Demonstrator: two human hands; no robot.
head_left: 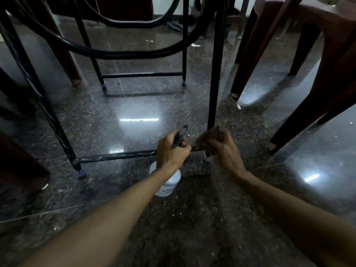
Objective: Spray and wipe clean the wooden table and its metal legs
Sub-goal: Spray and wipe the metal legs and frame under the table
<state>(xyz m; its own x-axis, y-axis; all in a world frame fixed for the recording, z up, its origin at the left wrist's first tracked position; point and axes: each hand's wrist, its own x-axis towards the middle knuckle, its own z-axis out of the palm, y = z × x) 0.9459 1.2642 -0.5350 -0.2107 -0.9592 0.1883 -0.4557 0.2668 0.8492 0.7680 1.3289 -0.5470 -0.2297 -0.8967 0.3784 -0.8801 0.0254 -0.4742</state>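
The main risk here is a missed patch: the brown crumpled cloth point(209, 137) sits bunched at the joint where the thin black metal crossbar point(119, 156) meets the upright black metal table leg point(215, 74), and a bunched cloth tends to ride over the inside of a corner rather than into it. White flecks and streaks show along the crossbar to the left, so most of that bar looks unwiped. A second risk is the white plastic spray bottle with a dark trigger head point(169, 182): held low and close to the bar, a squeeze could send liquid past the thin bar onto the polished dark speckled stone floor point(134, 105), leaving it slippery (the floor already shines with reflected lights). The leg's small blue foot cap point(207, 158) sits just under the cloth and could be tugged loose by a hard downward wipe.

The left hand point(172, 151) is closed around the bottle's neck, fingers near the trigger, the nozzle pointing up and away, the bottle body hanging below the wrist. The right hand point(224, 149) grips the cloth, pressing it against the foot of the leg. Both forearms reach forward and down, nearly parallel. The wooden tabletop is out of view above.
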